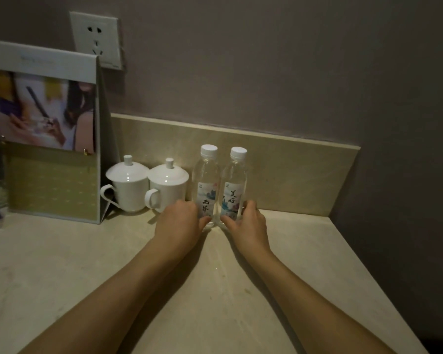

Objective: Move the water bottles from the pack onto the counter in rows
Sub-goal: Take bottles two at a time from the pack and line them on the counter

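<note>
Two bottles standing upright on the counter (215,290)

The left hand (179,223) is gripping the left bottle (206,185) low down, fingers curled round it; the right hand (246,226) is gripping the right bottle (234,187) likewise, beside the lidded cups (149,185).

Two bare forearms, uncovered by any sleeve from frame edge to wrist, end in a left hand (180,221) and a right hand (247,223) that carry no ring, watch, bracelet or glove, the fingernails appearing short and unpainted.
</note>
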